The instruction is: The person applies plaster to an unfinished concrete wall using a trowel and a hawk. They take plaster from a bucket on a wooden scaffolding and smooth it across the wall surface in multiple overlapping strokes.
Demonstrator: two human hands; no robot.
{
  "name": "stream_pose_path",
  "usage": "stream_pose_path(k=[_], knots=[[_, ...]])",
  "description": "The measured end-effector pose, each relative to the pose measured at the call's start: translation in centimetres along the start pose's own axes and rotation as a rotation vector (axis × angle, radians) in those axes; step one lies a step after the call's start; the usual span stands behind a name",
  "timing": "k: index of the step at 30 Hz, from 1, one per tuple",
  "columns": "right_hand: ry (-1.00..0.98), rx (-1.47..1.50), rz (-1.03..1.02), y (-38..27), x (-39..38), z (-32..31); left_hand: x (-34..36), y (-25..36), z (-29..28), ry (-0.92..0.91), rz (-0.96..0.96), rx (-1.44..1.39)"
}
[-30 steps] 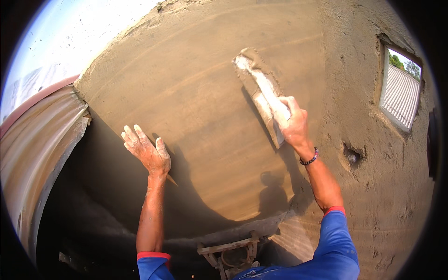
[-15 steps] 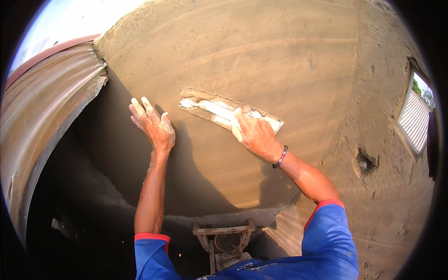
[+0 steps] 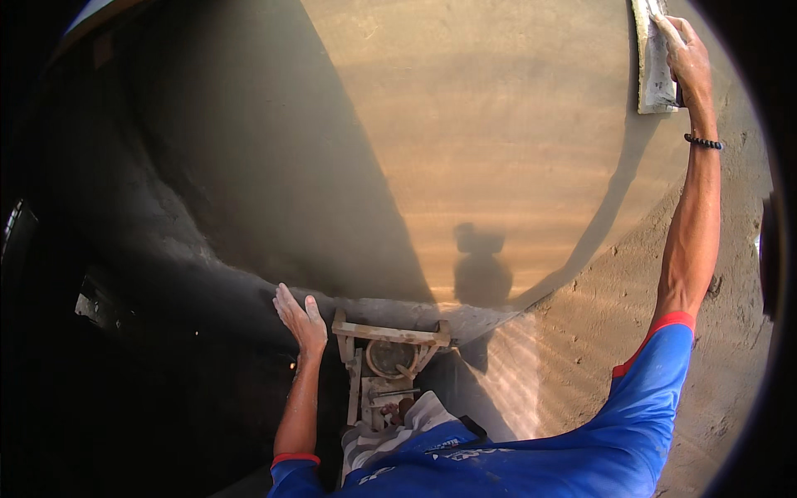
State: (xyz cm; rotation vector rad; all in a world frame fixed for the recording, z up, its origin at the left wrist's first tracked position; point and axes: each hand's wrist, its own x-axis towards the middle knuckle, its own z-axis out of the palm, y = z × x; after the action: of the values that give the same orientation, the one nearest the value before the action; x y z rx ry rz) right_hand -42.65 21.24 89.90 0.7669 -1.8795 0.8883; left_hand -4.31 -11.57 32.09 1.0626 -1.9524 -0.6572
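The right hand [image 3: 687, 51] is raised high at the upper right, fingers wrapped around the handle of a plastering trowel [image 3: 653, 62], whose pale, mortar-smeared blade lies flat against the plastered wall [image 3: 498, 149]. A dark beaded bracelet [image 3: 703, 142] sits on that wrist, and the arm runs straight up from a blue sleeve with a red cuff. The left hand [image 3: 300, 317] is low, spread open with fingers apart, palm pressed to the wall's lower edge where the smooth coat gives way to shadow; it holds nothing. The wall surface is smooth and tan in the sunlit band, with the shadow of the person's head falling on it near the bottom; to the right the plaster is rougher and grainier. Just beside the left hand, below the wall's edge, stands a wooden scaffold frame [image 3: 390, 334], and a round pan [image 3: 392, 357] with dark contents rests inside it.
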Motion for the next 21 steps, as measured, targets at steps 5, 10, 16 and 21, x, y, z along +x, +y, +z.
stream_pose_path(k=[5,10,16,21], knots=[[-0.059,-0.035,-0.431,-5.5,-18.9,12.1,-9.7,-8.9,6.5,-0.132,-0.14,-0.019],[-0.384,-0.211,-0.67,-3.7,-42.0,20.7,-15.1,-12.4,14.1,-0.243,-0.123,-0.108],[-0.838,-0.135,-0.423,0.0,-56.6,22.7,-20.1,-16.8,17.6,-0.309,-0.146,-0.187],[0.158,0.391,0.22,7.5,-46.0,13.6,-22.3,-24.5,16.7,-0.268,-0.184,-0.18]])
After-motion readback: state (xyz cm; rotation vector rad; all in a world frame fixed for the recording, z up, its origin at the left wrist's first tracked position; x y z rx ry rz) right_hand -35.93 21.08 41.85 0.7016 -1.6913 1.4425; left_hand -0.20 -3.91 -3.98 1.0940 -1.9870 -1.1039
